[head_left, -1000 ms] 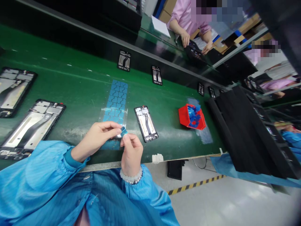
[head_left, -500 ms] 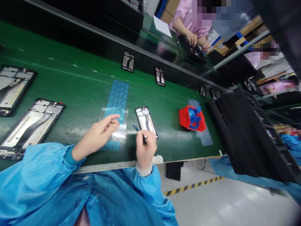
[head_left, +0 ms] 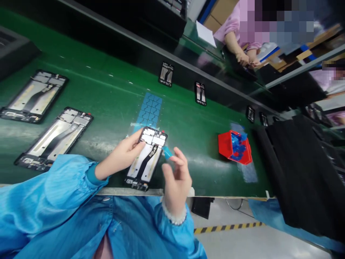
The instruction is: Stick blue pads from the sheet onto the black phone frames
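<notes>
My left hand (head_left: 125, 153) is closed on the left edge of an opened phone (head_left: 147, 158), thumb on top. The phone shows a white metal inside, circuit parts and a black flex cable, and it slants just above the table's front edge. To its right is my right hand (head_left: 176, 180), with a small blue sticker (head_left: 167, 153) at its fingertips, close to the phone's upper right side. The thumb stands apart from the other fingers. Behind the phone lies a sheet of blue stickers (head_left: 150, 108), its lower part covered by the phone and my left hand.
Two more opened phones (head_left: 55, 140) lie at the left. Several others stand along the far side, including one phone (head_left: 200, 93). A red bin (head_left: 225, 145) with crumpled blue film sits at the right, near black covers (head_left: 296, 172). Across the bench a person's hands (head_left: 246, 59) work.
My left hand has moved from the sticker sheet onto the phone, now farther left and slanted the other way. My right hand has opened its fist, showing the blue sticker. The view has shifted.
</notes>
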Tool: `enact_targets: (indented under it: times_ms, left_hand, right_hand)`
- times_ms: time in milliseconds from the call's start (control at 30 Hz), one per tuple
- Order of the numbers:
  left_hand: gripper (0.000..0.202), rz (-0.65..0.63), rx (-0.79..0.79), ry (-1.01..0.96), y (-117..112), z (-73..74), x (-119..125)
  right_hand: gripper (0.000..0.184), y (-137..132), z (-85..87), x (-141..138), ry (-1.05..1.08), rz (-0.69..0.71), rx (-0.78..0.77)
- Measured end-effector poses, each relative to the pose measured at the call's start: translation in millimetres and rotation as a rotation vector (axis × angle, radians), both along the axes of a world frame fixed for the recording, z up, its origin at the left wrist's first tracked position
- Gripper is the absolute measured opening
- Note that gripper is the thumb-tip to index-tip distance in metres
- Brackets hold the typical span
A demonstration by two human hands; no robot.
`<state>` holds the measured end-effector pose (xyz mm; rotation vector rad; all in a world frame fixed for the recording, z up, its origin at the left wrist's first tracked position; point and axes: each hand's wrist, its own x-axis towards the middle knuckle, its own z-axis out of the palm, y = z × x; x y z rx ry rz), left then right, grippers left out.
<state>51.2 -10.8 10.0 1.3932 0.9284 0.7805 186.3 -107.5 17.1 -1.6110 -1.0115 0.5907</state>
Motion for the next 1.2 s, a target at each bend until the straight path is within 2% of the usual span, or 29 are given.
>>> enact_targets:
  times_ms: [33, 133, 267, 667, 1200]
  left_hand:
    - [0.054, -0.023, -0.019, 0.014, -1, -0.3, -1]
    - [0.055, -0.042, -0.060, 0.067, -6, -4.0, -2]
    - [0.056, -0.049, -0.073, 0.082, -10, -7.2, -2]
    - [0.055, -0.017, -0.083, 0.120, -10, 1.7, -3]
    - [0.056, -0.047, -0.012, 0.116, -9, 2.4, -3]
  right_hand:
    - [0.013, 8, 2.0, 3, 0.065, -0.007, -0.022]
    - [0.019, 32, 0.3, 6, 0.185, 0.036, -0.088]
    - [0.019, 45, -8.3, -4, 0.179, 0.010, -0.069]
    - [0.019, 40, -9.0, -8, 0.156, -0.032, 0.014]
    - [0.019, 41, -7.6, -8, 0.100, -0.002, -0.026]
